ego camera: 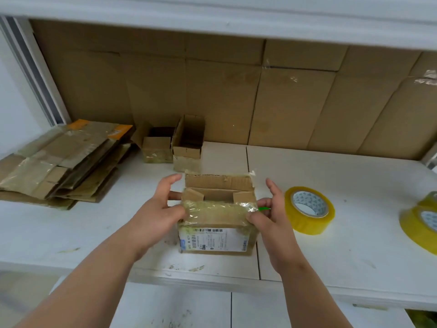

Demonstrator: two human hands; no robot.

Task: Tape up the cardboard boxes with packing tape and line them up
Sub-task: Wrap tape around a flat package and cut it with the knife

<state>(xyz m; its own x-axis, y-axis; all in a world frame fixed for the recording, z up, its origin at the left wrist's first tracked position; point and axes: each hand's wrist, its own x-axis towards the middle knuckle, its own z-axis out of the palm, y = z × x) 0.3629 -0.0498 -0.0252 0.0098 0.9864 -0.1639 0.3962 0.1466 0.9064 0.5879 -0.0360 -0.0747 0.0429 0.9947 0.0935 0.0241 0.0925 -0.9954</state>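
Head camera, looking down at a white table (331, 233) backed by a wall of tall brown cardboard sheets (212, 91). At far left lies a stack of flattened boxes (59, 162). At the back, left of centre, two small open boxes (175, 145) stand side by side, touching. At right sits a roll of yellowish packing tape (309, 210), with more rolls (421, 223) cut off by the right edge.

In the middle, near the table's front edge, is the box being worked on (217, 221): its top is open, the far flap upright, the two short flaps folded inward, and a printed label faces the camera.

The left hand (156, 209) grips the box's left side, thumb curled over the tape-covered near flap, fingers spread behind. The right hand (269, 214) pinches the flap's right corner (something small and green shows there; I cannot tell what it is), its forefinger raised.

Likely risk: the old crinkled tape on that flap could stop it closing flat, leaving fresh tape wrinkled or poorly stuck.
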